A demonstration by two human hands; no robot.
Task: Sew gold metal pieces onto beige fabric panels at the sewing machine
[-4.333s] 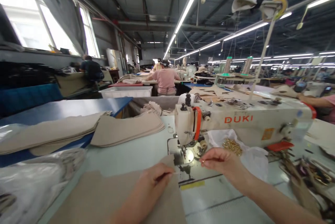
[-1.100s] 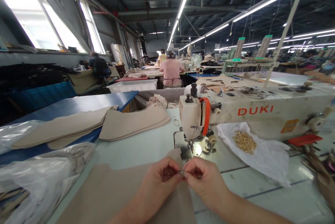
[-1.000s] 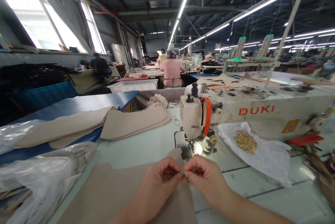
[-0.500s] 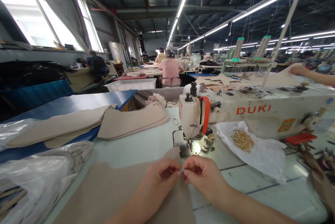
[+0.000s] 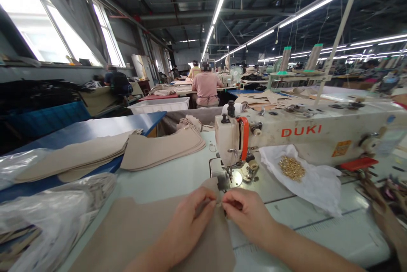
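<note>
My left hand point(image 5: 193, 217) lies over a large beige fabric panel point(image 5: 140, 225), with thumb and forefinger pinched together near the panel's right edge. Something small and pale shows at those fingertips, too small to make out. Just to the right, my right hand point(image 5: 248, 214) also pinches, its fingertips a small gap from the left ones; what they hold is hidden. Both hands are right in front of the sewing machine point(image 5: 229, 142), whose needle area stands just beyond them. A narrow end of the panel reaches towards the metal needle plate.
Gold-coloured small metal parts point(image 5: 291, 168) lie on a white cloth point(image 5: 321, 187) beside the machine. Stacked beige pieces point(image 5: 163, 149) sit at the back left of the table. Plastic-wrapped pieces point(image 5: 57, 217) are at left. A person in pink point(image 5: 206, 87) sits ahead.
My fingertips have drawn slightly apart, and the small piece between them shows less. Another person's hand at the far right has left the view. The view has shifted slightly.
</note>
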